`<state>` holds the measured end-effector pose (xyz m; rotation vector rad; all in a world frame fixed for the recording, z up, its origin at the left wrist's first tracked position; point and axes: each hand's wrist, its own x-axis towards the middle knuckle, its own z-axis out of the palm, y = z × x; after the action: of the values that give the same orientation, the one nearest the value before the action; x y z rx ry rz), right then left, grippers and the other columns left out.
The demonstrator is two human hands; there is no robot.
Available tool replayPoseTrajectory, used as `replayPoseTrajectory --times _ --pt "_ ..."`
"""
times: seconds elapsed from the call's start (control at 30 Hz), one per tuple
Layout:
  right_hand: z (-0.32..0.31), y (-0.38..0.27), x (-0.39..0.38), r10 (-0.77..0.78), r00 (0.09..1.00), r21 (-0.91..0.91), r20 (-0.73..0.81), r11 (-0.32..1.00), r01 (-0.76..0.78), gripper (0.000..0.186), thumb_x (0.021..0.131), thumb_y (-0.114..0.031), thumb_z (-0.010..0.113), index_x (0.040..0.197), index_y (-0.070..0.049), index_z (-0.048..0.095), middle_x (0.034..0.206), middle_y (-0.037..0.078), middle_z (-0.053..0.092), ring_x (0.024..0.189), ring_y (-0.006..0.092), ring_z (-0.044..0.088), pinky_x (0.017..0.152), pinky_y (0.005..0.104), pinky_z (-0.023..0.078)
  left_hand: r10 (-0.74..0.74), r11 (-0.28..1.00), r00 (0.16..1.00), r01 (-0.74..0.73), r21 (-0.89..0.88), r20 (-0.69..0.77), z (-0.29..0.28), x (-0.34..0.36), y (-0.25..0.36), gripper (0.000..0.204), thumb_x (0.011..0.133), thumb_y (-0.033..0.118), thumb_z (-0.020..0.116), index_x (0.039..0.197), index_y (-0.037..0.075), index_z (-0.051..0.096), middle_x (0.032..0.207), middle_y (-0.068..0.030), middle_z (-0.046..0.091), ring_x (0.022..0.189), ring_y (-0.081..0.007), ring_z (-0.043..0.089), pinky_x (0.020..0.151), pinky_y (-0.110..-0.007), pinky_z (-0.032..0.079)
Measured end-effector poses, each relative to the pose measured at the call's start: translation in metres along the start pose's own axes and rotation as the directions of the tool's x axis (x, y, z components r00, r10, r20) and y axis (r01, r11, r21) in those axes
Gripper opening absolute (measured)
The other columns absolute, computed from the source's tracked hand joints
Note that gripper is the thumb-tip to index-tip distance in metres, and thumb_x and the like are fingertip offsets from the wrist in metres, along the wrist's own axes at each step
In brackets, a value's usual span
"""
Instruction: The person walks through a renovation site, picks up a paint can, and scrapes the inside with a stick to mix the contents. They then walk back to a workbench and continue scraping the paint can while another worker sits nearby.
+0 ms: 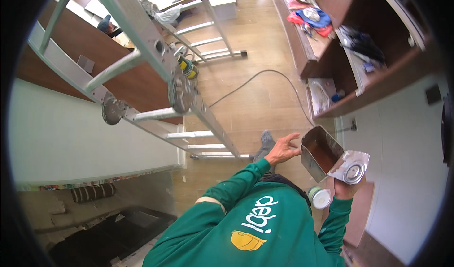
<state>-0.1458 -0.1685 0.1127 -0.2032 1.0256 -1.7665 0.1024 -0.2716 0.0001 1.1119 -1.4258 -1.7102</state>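
A rectangular metal can (pixel 312 164) is at the right of centre, its top cut and folded back as a flap with a round cap (pixel 353 173). Its inside is brown, and I cannot tell whether that is liquid or stain. My right hand (pixel 346 189) grips the can from the flap side, the fingers mostly hidden beneath the metal. Beside the can's left wall is my left hand (pixel 283 149), fingers apart and holding nothing; whether a fingertip touches the can I cannot tell. Below the can stands a small tub with a white lid (pixel 322 198).
An aluminium folding ladder (pixel 189 134) stands at the left. A cable (pixel 255 75) crosses the wooden floor (pixel 250 101). Brown shelving (pixel 326 40) at the right holds cloths (pixel 314 19) and bags. A yellow-and-black tool (pixel 189 69) is by the ladder; another person (pixel 111 27) is at the far left.
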Motion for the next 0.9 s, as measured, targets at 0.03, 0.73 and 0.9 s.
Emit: replayPoseTrajectory --times 0.03,0.73,0.9 --pt "0.024 0.000 0.021 0.048 0.992 0.087 -0.121 0.996 -0.037 0.033 0.093 -0.029 0.048 0.112 -0.005 0.059 0.102 0.009 0.065 0.089 0.0228 0.065 0.073 0.0396 0.057 -0.032 0.999 0.998 0.033 0.036 -0.048 -0.012 0.015 0.000 0.070 0.076 0.017 0.077 0.136 0.001 0.047 0.123 -0.0145 0.062 0.099 -0.0248 0.066 0.081 -0.034 0.055" --pt "0.228 0.072 0.502 0.392 0.905 0.208 0.167 0.883 -0.420 0.033 0.091 -0.030 0.056 0.114 -0.009 0.065 0.115 0.009 0.067 0.109 0.0265 0.062 0.097 0.0455 0.046 -0.400 0.856 0.585 0.514 -0.058 -0.706 -0.180 0.098 0.057 0.050 0.080 0.026 0.075 0.116 -0.007 0.063 0.106 -0.0196 0.069 0.098 -0.0258 0.068 0.085 -0.034 0.054" --pt "0.314 0.092 0.562 0.413 0.910 0.106 0.025 0.904 -0.413 0.017 0.093 -0.024 0.057 0.086 -0.012 0.067 0.078 0.000 0.069 0.073 0.0158 0.065 0.072 0.0327 0.051 -0.570 0.799 0.334 0.437 -0.413 -0.751 -0.177 0.120 0.034 0.048 0.081 0.024 0.075 0.116 -0.007 0.062 0.100 -0.0170 0.070 0.087 -0.0240 0.070 0.076 -0.035 0.056"
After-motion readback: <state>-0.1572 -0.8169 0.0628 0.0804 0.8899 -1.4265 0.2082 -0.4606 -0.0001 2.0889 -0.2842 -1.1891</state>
